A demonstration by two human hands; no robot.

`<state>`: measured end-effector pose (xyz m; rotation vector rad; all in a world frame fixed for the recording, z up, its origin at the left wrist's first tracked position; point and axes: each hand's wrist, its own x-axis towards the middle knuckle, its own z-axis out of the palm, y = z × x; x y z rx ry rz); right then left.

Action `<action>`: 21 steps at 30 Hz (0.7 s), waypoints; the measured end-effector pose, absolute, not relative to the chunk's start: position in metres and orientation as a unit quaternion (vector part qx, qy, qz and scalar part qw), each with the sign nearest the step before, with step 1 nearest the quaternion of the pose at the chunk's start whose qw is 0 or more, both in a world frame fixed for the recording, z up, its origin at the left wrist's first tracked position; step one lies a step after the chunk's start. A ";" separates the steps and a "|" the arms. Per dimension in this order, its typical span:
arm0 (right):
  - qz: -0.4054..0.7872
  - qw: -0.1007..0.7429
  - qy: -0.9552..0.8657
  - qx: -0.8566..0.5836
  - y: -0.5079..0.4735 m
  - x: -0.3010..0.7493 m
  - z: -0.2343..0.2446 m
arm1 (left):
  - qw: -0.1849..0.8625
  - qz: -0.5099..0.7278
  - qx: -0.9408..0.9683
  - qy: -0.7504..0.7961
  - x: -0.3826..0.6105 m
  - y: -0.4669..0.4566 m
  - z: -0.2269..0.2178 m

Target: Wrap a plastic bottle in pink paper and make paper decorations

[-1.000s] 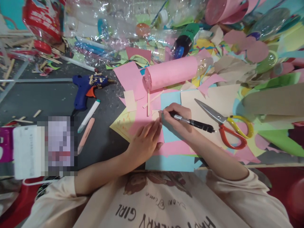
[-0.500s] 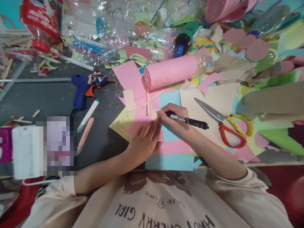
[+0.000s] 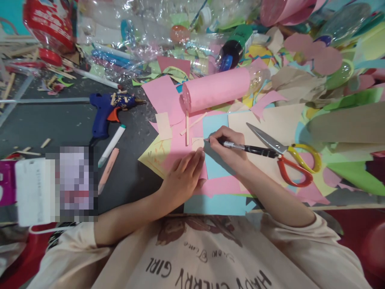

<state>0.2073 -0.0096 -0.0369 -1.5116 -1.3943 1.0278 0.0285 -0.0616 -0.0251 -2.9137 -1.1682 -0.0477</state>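
My right hand [image 3: 229, 146] pinches a black pen [image 3: 252, 149], its tip pointing left at the edge of a small cream paper piece [image 3: 197, 141]. A thin curved line shows on that piece. My left hand [image 3: 187, 170] lies flat with fingers stretched out, fingertips on the lower part of the cream piece. Under both hands are pink paper and a blue sheet [image 3: 218, 166]. Just beyond lie two thin wooden sticks [image 3: 187, 128] and a bottle wrapped in pink paper [image 3: 216, 89].
Open scissors [image 3: 282, 154] lie right of my right hand on a cream sheet [image 3: 270, 116]. A blue glue gun [image 3: 105, 112], a green-tipped marker [image 3: 112, 145] and a peach marker [image 3: 108, 170] are on the left. Clear plastic bottles [image 3: 144, 28] and paper scraps crowd the back.
My right hand has moved slightly right and up with the pen, whose tip shifted to the cream piece's right edge. The left hand stays in place.
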 end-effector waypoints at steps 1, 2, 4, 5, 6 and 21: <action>0.418 0.404 -0.558 -0.592 -0.009 0.208 -0.038 | 0.001 -0.016 -0.928 -0.372 0.029 -0.062 -0.025; 0.428 0.397 -0.562 -0.585 -0.009 0.208 -0.039 | 0.000 -0.015 -0.928 -0.372 0.029 -0.061 -0.025; 0.441 0.385 -0.565 -0.581 -0.009 0.207 -0.040 | -0.003 -0.011 -0.928 -0.373 0.029 -0.061 -0.025; 0.443 0.381 -0.565 -0.583 -0.008 0.207 -0.039 | -0.007 -0.008 -0.927 -0.374 0.029 -0.061 -0.025; 0.442 0.380 -0.563 -0.586 -0.008 0.207 -0.039 | -0.011 -0.004 -0.927 -0.374 0.029 -0.061 -0.024; 0.444 0.383 -0.558 -0.587 -0.007 0.207 -0.036 | -0.031 0.028 -0.926 -0.375 0.029 -0.061 -0.023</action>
